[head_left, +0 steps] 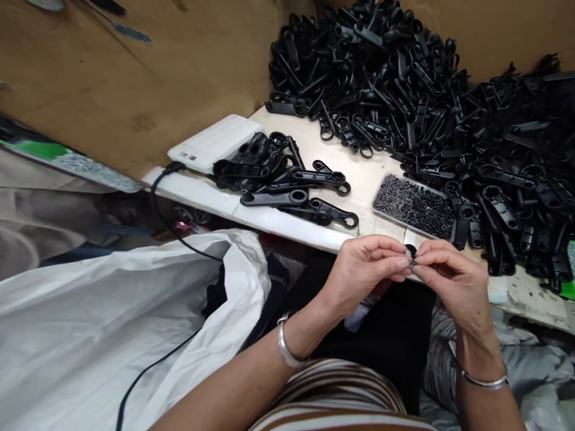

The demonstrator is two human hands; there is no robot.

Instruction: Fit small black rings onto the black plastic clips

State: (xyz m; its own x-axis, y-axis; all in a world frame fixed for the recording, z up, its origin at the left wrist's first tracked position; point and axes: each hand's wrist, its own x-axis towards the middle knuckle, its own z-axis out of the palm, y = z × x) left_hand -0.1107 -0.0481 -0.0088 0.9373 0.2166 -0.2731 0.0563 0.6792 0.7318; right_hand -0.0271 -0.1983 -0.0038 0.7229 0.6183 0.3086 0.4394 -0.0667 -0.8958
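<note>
My left hand (366, 266) and my right hand (453, 278) meet fingertip to fingertip at the table's front edge. Between them is a small black part (410, 251), pinched by my left thumb and fingers. The fingertips of my right hand are pressed together at its right side; what they hold there is too small to name. Just beyond the hands lies a clear tray (415, 206) filled with tiny black pieces. Left of the tray, a small group of black plastic arms (274, 197) rests on the table.
A large heap of black plastic arms (395, 78) covers the back and right. A white power bank (215, 143) with a black cable sits at the left, by a cardboard wall (135, 72). Below it hangs a white sack (112, 323).
</note>
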